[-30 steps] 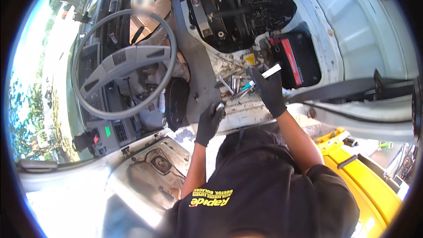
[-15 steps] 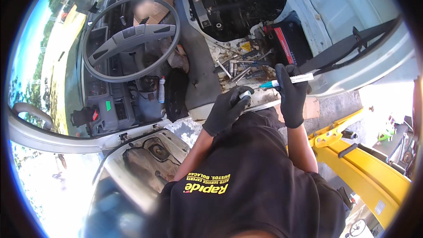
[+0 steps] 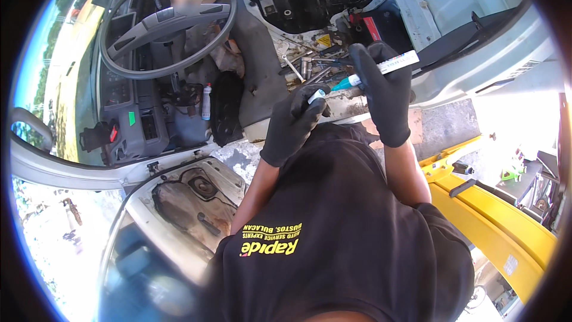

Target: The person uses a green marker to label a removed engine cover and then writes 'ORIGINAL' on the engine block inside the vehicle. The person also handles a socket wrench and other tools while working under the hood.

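In black gloves, both my hands are raised close together in front of my chest. My left hand [image 3: 287, 126] is closed, pinching a small pale cylindrical piece [image 3: 316, 96] between its fingertips. The fingers of my right hand [image 3: 386, 104] are wrapped round a slim white tube [image 3: 406, 61]. Its teal tapered tip [image 3: 342, 85] points left toward the pale piece, a small distance from it. Below the hands, loose wrenches [image 3: 291, 67] and sockets [image 3: 305, 67] lie on the dirty metal ledge, partly hidden by my right hand.
An opened engine bay [image 3: 310, 6] lies ahead, with a red-and-black battery [image 3: 390, 27] at its right. At the left are a steering wheel [image 3: 107, 53] and a spray can [image 3: 207, 101]. The open door [image 3: 143, 206] stands near left, a yellow lift arm [image 3: 482, 217] at right.
My right hand has tilted the tube, its tip now nearer the pale piece. My left hand has turned that piece. The whole view has shifted slightly, with the cab sitting higher.
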A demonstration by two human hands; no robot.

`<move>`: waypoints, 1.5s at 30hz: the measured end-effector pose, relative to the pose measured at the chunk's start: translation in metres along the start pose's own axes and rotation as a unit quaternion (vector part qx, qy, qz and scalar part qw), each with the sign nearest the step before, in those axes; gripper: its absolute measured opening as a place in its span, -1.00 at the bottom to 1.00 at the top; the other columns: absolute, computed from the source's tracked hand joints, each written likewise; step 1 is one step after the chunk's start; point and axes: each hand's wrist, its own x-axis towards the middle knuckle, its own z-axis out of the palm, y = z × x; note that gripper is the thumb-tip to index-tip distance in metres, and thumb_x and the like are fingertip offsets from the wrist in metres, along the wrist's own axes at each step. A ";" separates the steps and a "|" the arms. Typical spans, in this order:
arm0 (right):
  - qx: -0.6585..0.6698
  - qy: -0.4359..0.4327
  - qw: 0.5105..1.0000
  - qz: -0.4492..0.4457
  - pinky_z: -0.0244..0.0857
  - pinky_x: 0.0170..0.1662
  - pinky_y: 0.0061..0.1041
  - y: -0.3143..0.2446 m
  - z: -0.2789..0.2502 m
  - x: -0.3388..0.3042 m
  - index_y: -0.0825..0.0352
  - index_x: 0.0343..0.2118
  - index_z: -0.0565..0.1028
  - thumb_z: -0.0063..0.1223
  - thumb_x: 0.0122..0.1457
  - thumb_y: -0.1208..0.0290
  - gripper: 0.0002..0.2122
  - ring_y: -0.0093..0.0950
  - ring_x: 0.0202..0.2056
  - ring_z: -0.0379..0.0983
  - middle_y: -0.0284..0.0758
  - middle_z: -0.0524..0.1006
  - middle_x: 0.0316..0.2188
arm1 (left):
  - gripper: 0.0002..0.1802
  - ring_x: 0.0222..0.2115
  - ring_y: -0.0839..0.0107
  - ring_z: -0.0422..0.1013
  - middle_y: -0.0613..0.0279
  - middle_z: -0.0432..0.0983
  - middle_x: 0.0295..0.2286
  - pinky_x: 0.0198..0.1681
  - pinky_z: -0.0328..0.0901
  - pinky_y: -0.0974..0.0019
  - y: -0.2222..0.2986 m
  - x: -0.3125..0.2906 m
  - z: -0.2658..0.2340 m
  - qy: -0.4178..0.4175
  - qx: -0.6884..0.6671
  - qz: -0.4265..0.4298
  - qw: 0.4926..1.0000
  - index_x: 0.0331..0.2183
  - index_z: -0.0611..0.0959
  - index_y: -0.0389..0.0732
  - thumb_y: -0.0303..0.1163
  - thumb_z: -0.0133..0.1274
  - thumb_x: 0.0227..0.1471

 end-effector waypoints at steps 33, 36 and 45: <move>-0.211 -0.282 0.936 -0.023 0.38 -0.28 -0.50 -0.060 -0.106 -0.109 0.35 -0.16 0.59 0.23 0.20 0.47 -0.83 -0.49 -0.39 0.52 -0.30 0.56 -0.38 | -0.78 -0.53 0.57 0.42 0.27 0.60 -0.52 -0.45 0.29 0.37 0.041 -0.064 0.058 -0.251 0.021 0.040 0.967 -0.24 0.67 -0.28 -0.34 0.04 0.23; -0.213 -0.277 0.933 -0.086 0.40 -0.29 -0.44 -0.062 -0.128 -0.136 0.35 -0.19 0.60 0.26 0.13 0.52 -0.82 -0.36 -0.38 0.56 -0.23 0.57 -0.37 | -0.79 -0.52 0.58 0.41 0.28 0.58 -0.54 -0.44 0.28 0.40 0.039 -0.069 0.085 -0.270 0.062 0.119 0.953 -0.28 0.66 -0.27 -0.32 0.06 0.24; -0.183 -0.111 0.975 -0.063 0.42 -0.18 -0.31 -0.050 -0.246 -0.210 0.40 -0.22 0.54 0.00 0.25 0.44 -0.84 -0.23 -0.32 0.57 -0.15 0.58 -0.36 | -0.69 -0.63 0.57 0.35 0.28 0.48 -0.60 -0.54 0.22 0.36 0.036 -0.088 0.226 -0.284 0.130 -0.050 0.949 -0.35 0.62 -0.28 -0.28 -0.05 0.36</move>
